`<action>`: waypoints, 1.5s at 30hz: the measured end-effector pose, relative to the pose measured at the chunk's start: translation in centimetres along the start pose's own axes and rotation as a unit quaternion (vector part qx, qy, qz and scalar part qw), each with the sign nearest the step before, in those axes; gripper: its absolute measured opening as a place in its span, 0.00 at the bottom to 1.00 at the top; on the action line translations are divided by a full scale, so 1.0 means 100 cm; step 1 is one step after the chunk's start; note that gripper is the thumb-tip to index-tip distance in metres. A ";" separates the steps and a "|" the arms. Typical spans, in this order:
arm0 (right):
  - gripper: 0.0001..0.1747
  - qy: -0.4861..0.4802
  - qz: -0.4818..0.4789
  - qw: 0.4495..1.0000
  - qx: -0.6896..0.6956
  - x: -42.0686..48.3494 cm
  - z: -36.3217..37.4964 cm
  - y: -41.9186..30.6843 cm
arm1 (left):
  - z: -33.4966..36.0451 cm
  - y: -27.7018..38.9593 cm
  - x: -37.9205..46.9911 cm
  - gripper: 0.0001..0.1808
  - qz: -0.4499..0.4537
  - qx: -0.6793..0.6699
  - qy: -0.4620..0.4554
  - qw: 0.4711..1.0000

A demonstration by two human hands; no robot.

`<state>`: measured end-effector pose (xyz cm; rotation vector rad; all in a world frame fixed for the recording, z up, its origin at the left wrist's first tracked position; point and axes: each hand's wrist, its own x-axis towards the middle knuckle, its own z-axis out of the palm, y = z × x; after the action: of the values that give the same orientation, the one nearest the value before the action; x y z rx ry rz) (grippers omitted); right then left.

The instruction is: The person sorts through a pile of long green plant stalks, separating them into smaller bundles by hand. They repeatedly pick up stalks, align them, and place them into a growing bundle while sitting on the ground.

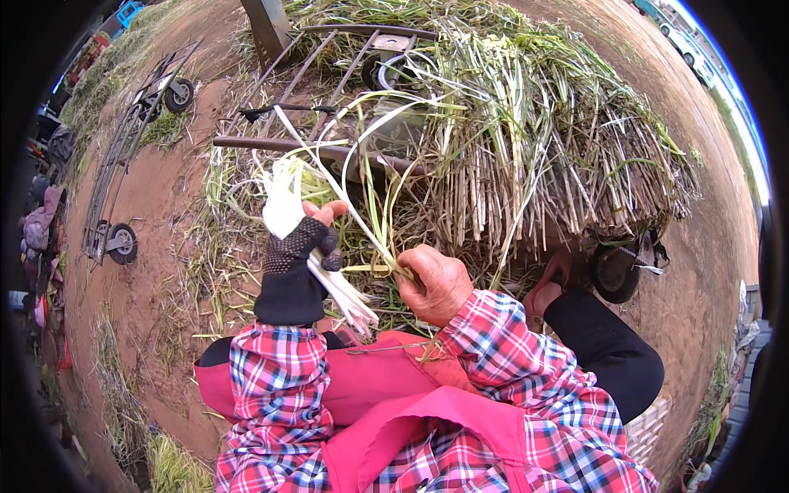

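Observation:
My left hand (302, 246), in a dark dotted glove with bare fingertips, is shut around a bundle of pale stalks (345, 293). Their white ends point down to the right, and pale yellow-green leaves (302, 175) spread above the hand. Bare and to the right of it, my right hand (434, 283) pinches the base of a loose long-leaved stalk (370, 231), whose thin leaves arch up and left. Past both hands lies a large heap of leafy stalks (524, 135), brown at their near ends.
The heap rests on a metal-framed cart (308, 145) with a wheel (616, 271) at the right. Another wheeled metal cart (123, 160) stands at the left on reddish soil. Leaf litter (209, 265) covers ground near my feet. A metal post (266, 28) rises at the top.

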<state>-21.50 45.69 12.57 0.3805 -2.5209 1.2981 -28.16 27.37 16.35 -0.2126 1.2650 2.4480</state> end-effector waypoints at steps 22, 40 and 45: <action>0.08 0.049 0.279 0.878 0.386 0.034 -0.025 0.051 | 0.045 -0.047 0.067 0.11 0.117 0.514 -0.102 0.844; 0.12 -0.070 0.245 0.882 0.397 0.108 -0.063 0.051 | 0.109 0.013 0.124 0.12 -0.024 0.190 -0.165 0.967; 0.09 -0.166 0.321 0.837 0.411 0.047 -0.055 0.055 | 0.092 0.035 0.160 0.12 0.112 0.294 -0.104 0.943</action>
<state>-27.09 52.79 13.20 -0.1387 -2.2583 2.7970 -43.90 37.07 19.58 0.3599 1.9230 2.0628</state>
